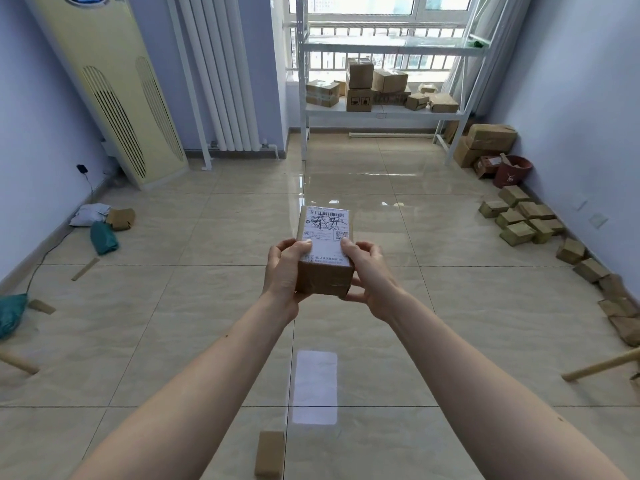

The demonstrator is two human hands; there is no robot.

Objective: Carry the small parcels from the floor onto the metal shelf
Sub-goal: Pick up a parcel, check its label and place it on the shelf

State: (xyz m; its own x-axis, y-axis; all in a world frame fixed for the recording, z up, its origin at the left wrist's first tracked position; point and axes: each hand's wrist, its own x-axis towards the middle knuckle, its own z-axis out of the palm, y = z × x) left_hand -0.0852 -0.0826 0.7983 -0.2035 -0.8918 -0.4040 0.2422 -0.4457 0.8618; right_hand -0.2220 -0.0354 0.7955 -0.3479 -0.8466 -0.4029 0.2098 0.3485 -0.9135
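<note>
I hold a small brown parcel [325, 237] with a white shipping label out in front of me at mid-frame. My left hand [282, 275] grips its left side and my right hand [370, 278] grips its right side. The white metal shelf [384, 110] stands at the far end of the room under the window. Several cardboard boxes [360, 84] sit on its lower level. More small parcels [519, 216] lie on the floor along the right wall. One small parcel [269, 453] lies on the tiles near my feet.
A tall cream air conditioner [114, 88] and a white radiator [221, 71] stand at the left. Bagged items [103, 237] lie by the left wall. Larger boxes [485, 143] and a red bucket [512, 171] sit at the right of the shelf. Wooden sticks [602, 367] poke in from both sides.
</note>
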